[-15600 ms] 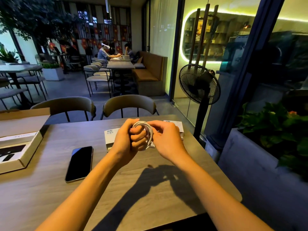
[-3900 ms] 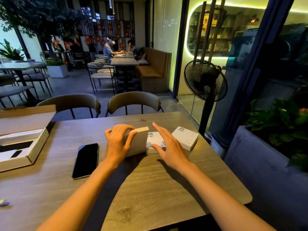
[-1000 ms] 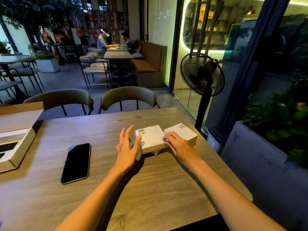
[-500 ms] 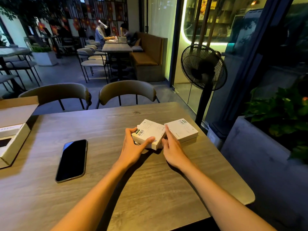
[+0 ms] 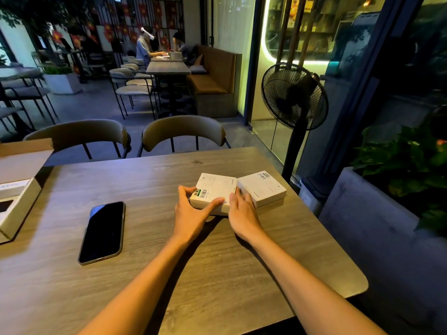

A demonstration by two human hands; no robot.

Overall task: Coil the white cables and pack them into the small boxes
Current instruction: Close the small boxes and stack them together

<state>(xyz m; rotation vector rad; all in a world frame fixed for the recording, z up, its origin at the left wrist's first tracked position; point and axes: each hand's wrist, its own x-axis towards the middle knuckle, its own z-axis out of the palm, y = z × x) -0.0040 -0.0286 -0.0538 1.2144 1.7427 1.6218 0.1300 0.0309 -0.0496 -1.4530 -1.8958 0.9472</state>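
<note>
Two hands settle the closed box (image 5: 216, 187): left hand (image 5: 191, 214) grips, right hand (image 5: 242, 213) touches with straight fingers; release likely next

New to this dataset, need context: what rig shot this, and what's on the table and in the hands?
There is no machine here. A person works with bare hands, and the single picture comes from a wide-angle camera worn on their head, looking forward and down. The two forearms coming in from the bottom are theirs.

On the grey-brown wooden table two closed boxes sit side by side. The left hand grips the left small white cardboard box at its near left corner. The right hand rests its fingers against that box's right edge, next to the right small white cardboard box.

A black smartphone lies further left, and a larger open tan cardboard box sits at the table's left edge. No white cable shows.
</note>
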